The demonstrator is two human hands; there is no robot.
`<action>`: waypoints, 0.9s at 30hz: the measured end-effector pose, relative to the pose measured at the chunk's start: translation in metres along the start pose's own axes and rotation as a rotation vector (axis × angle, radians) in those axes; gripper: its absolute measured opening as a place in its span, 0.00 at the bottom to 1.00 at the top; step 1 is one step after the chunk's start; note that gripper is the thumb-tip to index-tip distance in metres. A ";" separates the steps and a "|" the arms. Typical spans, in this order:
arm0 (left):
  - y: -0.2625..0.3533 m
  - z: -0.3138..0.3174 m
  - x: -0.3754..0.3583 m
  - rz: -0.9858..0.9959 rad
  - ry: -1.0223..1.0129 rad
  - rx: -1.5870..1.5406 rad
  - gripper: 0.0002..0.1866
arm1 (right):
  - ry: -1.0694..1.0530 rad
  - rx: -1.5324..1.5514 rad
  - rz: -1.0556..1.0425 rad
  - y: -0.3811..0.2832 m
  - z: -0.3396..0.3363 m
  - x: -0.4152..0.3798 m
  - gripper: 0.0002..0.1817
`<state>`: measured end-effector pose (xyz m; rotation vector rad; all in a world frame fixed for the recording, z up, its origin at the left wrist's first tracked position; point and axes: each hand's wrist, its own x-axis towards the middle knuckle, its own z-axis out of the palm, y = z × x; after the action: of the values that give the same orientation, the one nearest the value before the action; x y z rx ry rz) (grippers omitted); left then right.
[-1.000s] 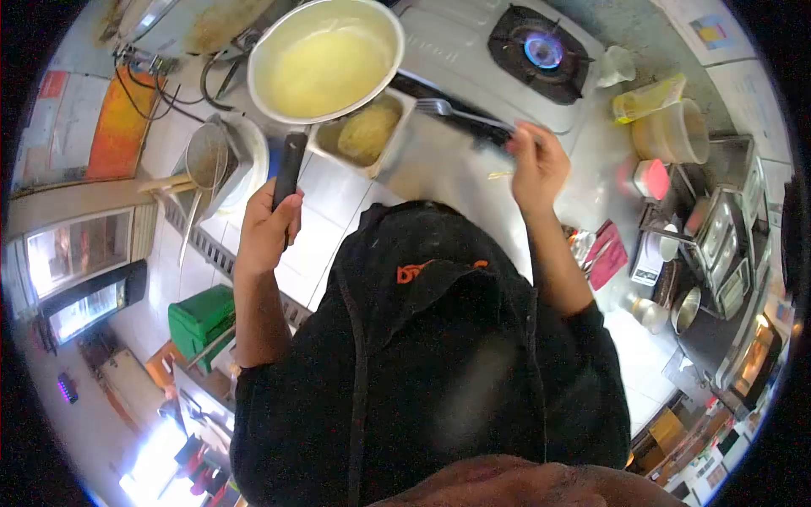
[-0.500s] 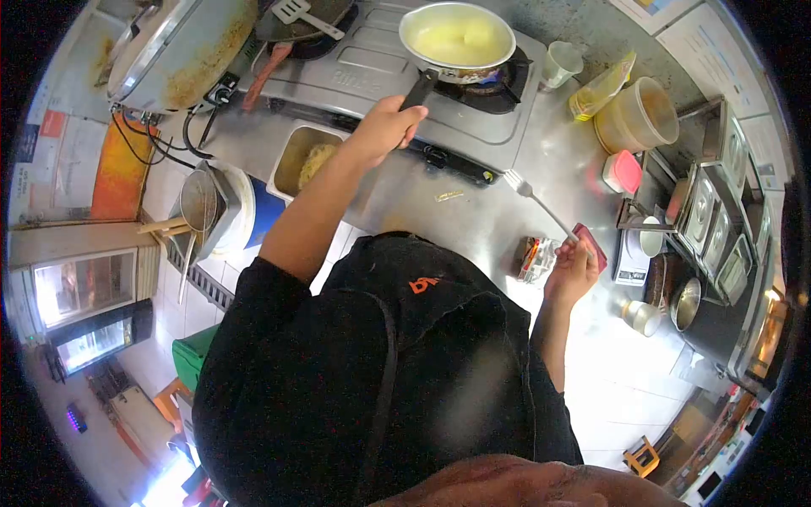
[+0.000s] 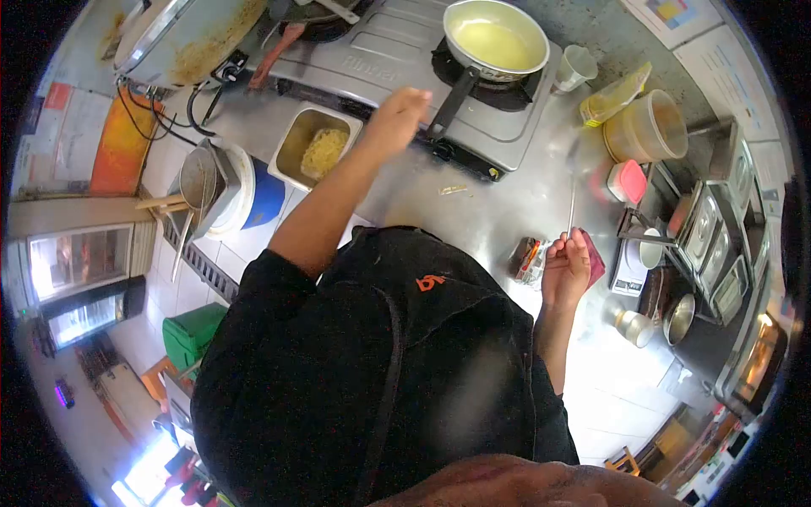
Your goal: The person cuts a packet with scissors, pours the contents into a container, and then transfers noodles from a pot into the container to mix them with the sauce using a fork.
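Two hazards noted. Left hand (image 3: 397,117), loosely curled and empty, hovers just beside the pan (image 3: 497,38) handle on the stove (image 3: 389,59); a knock could tip hot liquid. Right hand (image 3: 567,269) pinches a fork (image 3: 573,198) upright over the worktop (image 3: 473,211); it may slip.

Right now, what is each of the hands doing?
Left hand: holds nothing, beside the pan handle; open or closed cannot be told.
Right hand: closed on the fork.

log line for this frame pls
left hand: open, beside pan handle | right hand: holds fork | pan: on burner, yellow liquid | noodle tray: on counter
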<state>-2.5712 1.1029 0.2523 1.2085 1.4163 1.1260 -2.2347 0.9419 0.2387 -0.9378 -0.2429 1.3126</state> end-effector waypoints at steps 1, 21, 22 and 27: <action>-0.010 -0.021 -0.006 0.149 0.102 0.090 0.14 | -0.080 -0.046 0.006 -0.001 0.002 0.001 0.11; -0.132 -0.198 -0.096 -0.306 0.180 -0.164 0.06 | -0.896 -2.185 -0.629 0.156 0.270 -0.040 0.06; -0.123 -0.190 -0.108 -0.279 0.213 -0.222 0.05 | -0.923 -2.247 -0.583 0.171 0.273 -0.040 0.06; -0.118 -0.182 -0.128 -0.256 0.257 -0.504 0.06 | -0.864 -2.088 -0.655 0.231 0.286 -0.037 0.06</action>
<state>-2.7570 0.9518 0.1738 0.5274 1.3166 1.3806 -2.5927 1.0277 0.2683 -1.5251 -2.6497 0.3135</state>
